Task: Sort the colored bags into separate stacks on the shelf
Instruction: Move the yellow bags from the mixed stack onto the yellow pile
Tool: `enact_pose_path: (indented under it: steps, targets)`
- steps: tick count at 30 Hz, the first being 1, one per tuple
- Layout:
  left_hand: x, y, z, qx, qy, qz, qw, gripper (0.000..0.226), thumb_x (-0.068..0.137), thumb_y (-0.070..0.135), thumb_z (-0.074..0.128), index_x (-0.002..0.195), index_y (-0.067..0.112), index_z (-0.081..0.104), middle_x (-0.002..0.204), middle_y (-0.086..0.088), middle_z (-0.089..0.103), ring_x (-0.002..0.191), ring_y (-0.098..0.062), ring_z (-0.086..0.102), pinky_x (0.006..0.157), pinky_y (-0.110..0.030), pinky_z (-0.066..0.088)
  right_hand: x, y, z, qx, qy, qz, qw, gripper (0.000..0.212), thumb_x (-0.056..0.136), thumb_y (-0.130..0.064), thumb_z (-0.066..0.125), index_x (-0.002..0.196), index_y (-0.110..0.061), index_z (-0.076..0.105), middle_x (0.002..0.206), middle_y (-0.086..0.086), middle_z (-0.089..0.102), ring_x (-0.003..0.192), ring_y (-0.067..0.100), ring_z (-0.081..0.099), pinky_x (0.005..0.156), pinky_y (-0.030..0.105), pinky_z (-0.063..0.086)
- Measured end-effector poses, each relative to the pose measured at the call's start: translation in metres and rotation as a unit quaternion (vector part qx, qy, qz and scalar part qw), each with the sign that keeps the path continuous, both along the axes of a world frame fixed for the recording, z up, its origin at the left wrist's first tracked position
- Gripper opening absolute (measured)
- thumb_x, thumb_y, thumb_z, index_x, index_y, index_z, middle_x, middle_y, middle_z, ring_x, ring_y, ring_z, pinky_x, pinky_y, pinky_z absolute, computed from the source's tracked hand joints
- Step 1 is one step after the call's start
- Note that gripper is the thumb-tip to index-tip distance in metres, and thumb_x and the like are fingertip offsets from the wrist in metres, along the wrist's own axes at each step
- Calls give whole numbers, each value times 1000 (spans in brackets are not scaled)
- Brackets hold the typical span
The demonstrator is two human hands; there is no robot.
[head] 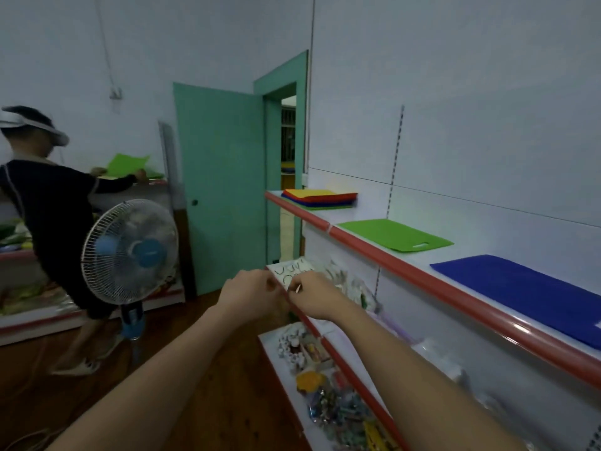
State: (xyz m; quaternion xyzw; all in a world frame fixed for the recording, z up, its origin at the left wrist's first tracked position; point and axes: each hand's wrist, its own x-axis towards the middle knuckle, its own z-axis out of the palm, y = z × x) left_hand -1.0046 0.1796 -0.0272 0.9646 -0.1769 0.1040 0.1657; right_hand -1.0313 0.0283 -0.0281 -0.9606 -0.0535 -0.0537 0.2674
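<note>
Both hands meet below shelf (pixel 383 252): L hand (pixel 248 296) fingers curled, grasp unclear; R hand (pixel 313 299) pinches thin stick (pixel 297 289).

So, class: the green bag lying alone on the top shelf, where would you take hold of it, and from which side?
Probably at the handle end. The green bag lies flat on the top shelf, its cut-out handle slot at the end nearer the camera and close to the red front lip. Come in from the aisle side over the lip, slide your fingers under that edge and pinch through the slot.
</note>
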Motion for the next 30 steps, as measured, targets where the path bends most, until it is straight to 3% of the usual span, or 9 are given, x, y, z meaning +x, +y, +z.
enact_pose_path:
  steps: [6, 10, 16, 21, 25, 30]
  targets:
    - [93, 18, -6, -21, -5, 12, 1000, 21, 96, 41, 50, 97, 26, 65, 90, 7, 65, 77, -10, 58, 64, -25, 42, 104, 18, -1, 0, 0, 14, 1000, 21, 95, -21, 52, 101, -9, 69, 100, 12, 69, 91, 26, 64, 84, 45, 55]
    - [168, 19, -6, -21, 9, 27, 999, 28, 93, 45, 50, 104, 27, 68, 103, 2, 69, 91, -19, 64, 82, -36, 55, 181, 17, 0, 3, -3, 28, 1000, 20, 97, -21, 53, 101, -9, 68, 97, 9, 69, 86, 24, 65, 81, 42, 56]
    - [280, 15, 11, -10, 8, 43, 999, 26, 90, 44, 52, 105, 29, 67, 106, 3, 69, 92, -18, 63, 81, -36, 55, 292, 7, 14, 6, -19, 39, 999, 19, 97, -20, 52, 79, -18, 59, 90, 8, 67, 76, 22, 63, 71, 37, 54]
    - [362, 16, 14, -14, -6, 41, 999, 26, 92, 45, 52, 107, 29, 66, 105, 3, 68, 93, -18, 62, 82, -36, 54, 374, 4, 22, 10, -31, 26, 999, 20, 98, -20, 52, 97, -7, 67, 91, 10, 69, 69, 19, 61, 63, 34, 50]
    - [431, 20, 12, -28, -11, 21, 999, 26, 91, 44, 51, 107, 29, 67, 105, 3, 69, 93, -17, 63, 83, -35, 54, 438, 9, 23, 7, -32, 8, 999, 19, 98, -20, 52, 96, -8, 67, 89, 8, 69, 66, 15, 57, 65, 33, 50]
    - [523, 24, 12, -60, -26, -37, 997, 27, 92, 41, 53, 109, 26, 68, 108, 6, 68, 99, -16, 61, 85, -35, 52, 517, 19, 20, 23, -41, -42, 998, 21, 97, -19, 51, 94, -6, 67, 88, 11, 70, 81, 23, 67, 75, 38, 55]
